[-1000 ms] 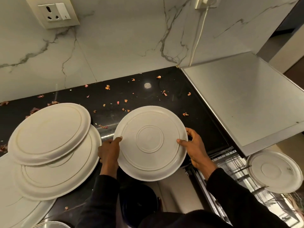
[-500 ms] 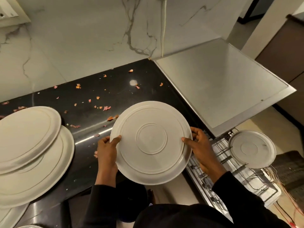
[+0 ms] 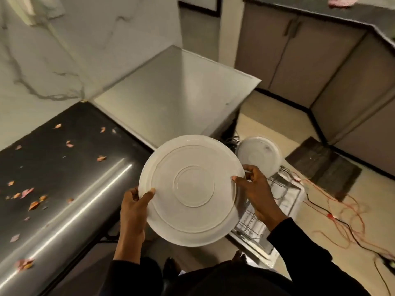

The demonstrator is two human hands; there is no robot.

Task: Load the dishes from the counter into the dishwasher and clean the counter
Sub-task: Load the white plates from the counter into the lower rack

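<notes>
Dim kitchen, dark glossy table at nine o'clock, strewn with orange scraps. Nearest, at centre, white plate carried in the air just off the table's edge. Left hand grip clamping the rim at eight o'clock, right hand grip at three o'clock, thumbs on top, probably to keep it steady on the way to the rack. Round, matte, ringed face up, likely the underside. Beyond, at two o'clock, pulled-out dishwasher rack with a second plate propped inside.
</notes>
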